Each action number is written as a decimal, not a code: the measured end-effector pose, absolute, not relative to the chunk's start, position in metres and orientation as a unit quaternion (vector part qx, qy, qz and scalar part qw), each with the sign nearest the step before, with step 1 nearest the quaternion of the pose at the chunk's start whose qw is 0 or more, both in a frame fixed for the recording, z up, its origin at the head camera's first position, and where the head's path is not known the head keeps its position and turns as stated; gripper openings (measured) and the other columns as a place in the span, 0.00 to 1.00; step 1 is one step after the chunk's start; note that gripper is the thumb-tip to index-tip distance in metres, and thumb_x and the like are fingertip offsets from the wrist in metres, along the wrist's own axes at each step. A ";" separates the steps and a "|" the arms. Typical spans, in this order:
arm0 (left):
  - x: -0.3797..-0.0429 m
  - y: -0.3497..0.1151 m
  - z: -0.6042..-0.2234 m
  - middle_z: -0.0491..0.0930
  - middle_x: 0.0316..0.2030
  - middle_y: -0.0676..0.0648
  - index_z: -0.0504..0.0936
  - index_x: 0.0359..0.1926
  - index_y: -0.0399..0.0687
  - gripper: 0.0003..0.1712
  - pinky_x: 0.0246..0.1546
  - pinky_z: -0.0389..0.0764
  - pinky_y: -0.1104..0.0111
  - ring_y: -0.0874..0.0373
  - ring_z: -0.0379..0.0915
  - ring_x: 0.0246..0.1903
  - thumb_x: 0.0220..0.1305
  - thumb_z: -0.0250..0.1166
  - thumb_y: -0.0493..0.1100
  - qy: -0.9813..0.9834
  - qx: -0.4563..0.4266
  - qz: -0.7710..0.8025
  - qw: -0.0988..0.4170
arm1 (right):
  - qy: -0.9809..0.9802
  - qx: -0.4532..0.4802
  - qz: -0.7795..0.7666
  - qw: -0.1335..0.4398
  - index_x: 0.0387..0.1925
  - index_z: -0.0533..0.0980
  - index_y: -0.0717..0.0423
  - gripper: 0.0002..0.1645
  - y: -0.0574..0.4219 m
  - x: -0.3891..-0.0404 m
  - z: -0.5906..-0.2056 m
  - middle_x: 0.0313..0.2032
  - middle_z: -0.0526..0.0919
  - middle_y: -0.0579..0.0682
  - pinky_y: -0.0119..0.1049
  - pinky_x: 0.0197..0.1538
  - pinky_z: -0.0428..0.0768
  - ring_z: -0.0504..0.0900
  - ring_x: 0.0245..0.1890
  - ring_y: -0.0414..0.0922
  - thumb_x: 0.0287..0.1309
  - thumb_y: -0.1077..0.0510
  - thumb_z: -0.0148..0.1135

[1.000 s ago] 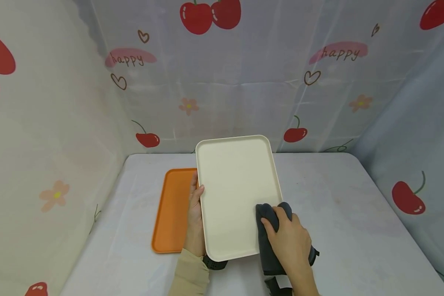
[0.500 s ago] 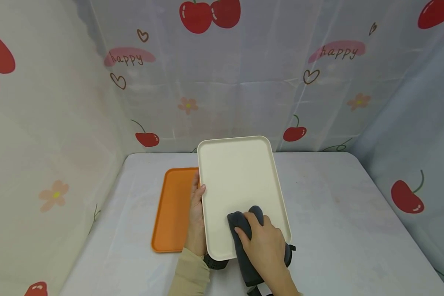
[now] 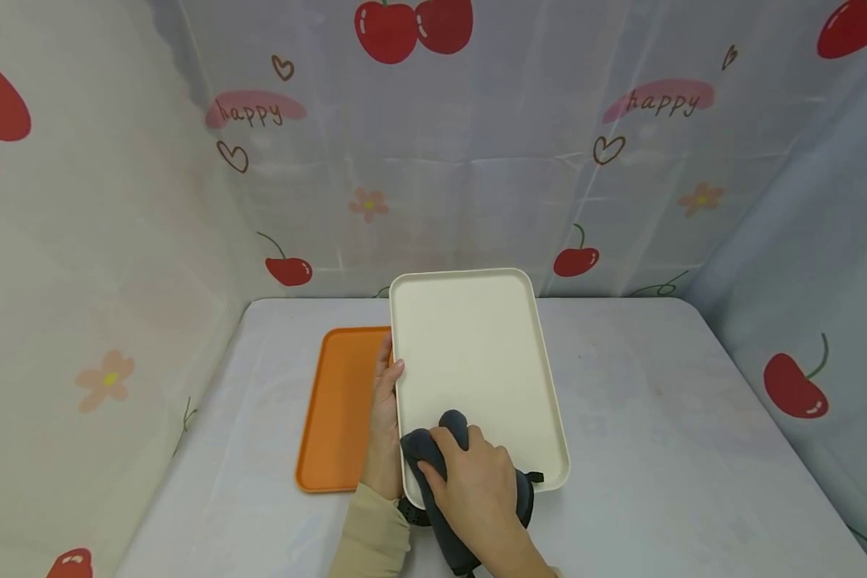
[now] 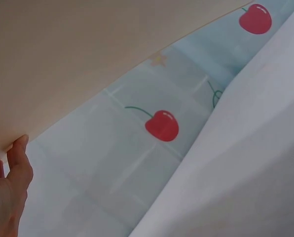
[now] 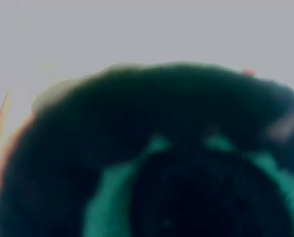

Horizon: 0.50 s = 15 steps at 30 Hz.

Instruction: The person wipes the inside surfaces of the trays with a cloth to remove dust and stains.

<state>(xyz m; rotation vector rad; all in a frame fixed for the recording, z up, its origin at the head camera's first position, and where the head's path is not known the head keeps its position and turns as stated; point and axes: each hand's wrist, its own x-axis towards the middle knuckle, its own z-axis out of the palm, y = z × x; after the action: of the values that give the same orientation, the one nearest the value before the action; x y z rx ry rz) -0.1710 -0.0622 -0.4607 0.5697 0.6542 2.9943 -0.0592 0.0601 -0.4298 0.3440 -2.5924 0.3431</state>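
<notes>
A cream rectangular tray [image 3: 477,345] is held up at a tilt above the table in the head view. My left hand [image 3: 386,417] grips its left edge, thumb on the rim and the other fingers behind. In the left wrist view the fingers of the left hand [image 4: 16,168] touch the tray's underside [image 4: 63,59]. My right hand [image 3: 477,490] holds a bunched dark grey cloth [image 3: 433,474] against the tray's lower left part. Dark, blurred cloth [image 5: 137,108] fills most of the right wrist view.
An orange tray [image 3: 335,425] lies on the white-covered table [image 3: 665,433], partly behind the cream tray and left hand. Curtains [image 3: 470,193] printed with cherries stand at the back and both sides.
My right hand has slid the cloth leftward and slightly down across the cream tray, from its right edge to its lower left. The left hand and tray have shifted only slightly.
</notes>
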 end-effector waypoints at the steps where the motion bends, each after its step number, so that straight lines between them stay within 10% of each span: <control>1: -0.171 -0.062 -0.461 0.80 0.53 0.51 0.73 0.63 0.57 0.34 0.53 0.80 0.70 0.59 0.79 0.52 0.73 0.28 0.27 0.217 0.178 0.960 0.009 | -0.951 0.129 0.127 0.251 0.40 0.82 0.44 0.25 0.059 -0.059 -0.430 0.21 0.75 0.50 0.29 0.19 0.57 0.70 0.13 0.44 0.38 0.43 0.79; 15: -0.170 -0.062 -0.457 0.82 0.49 0.51 0.74 0.60 0.57 0.34 0.50 0.81 0.70 0.59 0.81 0.48 0.72 0.29 0.27 0.219 0.138 0.966 0.020 | -0.955 0.149 0.121 0.227 0.39 0.83 0.43 0.22 0.055 -0.054 -0.430 0.23 0.78 0.50 0.29 0.20 0.56 0.73 0.15 0.44 0.39 0.43 0.79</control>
<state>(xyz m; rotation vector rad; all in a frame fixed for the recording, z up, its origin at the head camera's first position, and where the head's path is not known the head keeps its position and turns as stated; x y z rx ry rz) -0.1701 -0.0624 -0.4574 0.4275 0.6784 2.9969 -0.0541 0.0552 -0.4298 0.4113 -2.6312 0.3322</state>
